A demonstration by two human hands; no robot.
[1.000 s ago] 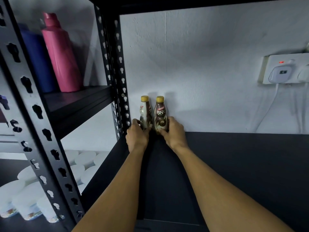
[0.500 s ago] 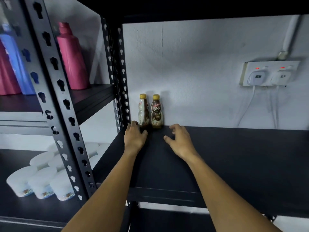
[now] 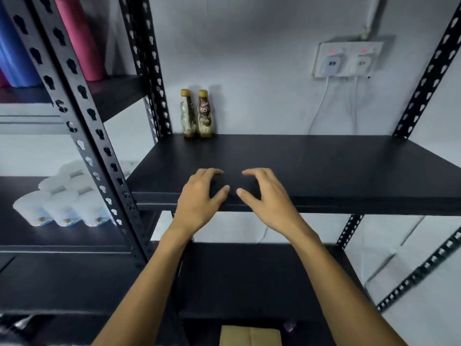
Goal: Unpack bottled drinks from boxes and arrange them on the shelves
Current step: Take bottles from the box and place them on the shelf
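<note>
Pale bottle (image 3: 187,113) and brown bottle (image 3: 205,113) released, side by side at shelf (image 3: 324,166) rear. Left hand (image 3: 199,196), right hand (image 3: 268,196) pulled back, grips apart, empty. Fetch next pair.

Drink bottles, 12 o'clock: two, pale bottle (image 3: 187,113) and dark bottle (image 3: 205,113). Hands: two, left hand (image 3: 197,197) and right hand (image 3: 268,196). White tubs (image 3: 59,208), 9 o'clock: three in front row, more behind, total unclear. Tall containers, 10 o'clock: one pink container (image 3: 79,38), one blue container (image 3: 15,53). Chargers (image 3: 330,63), 1 o'clock: two. Cardboard box (image 3: 250,335), 6 o'clock: one.
</note>
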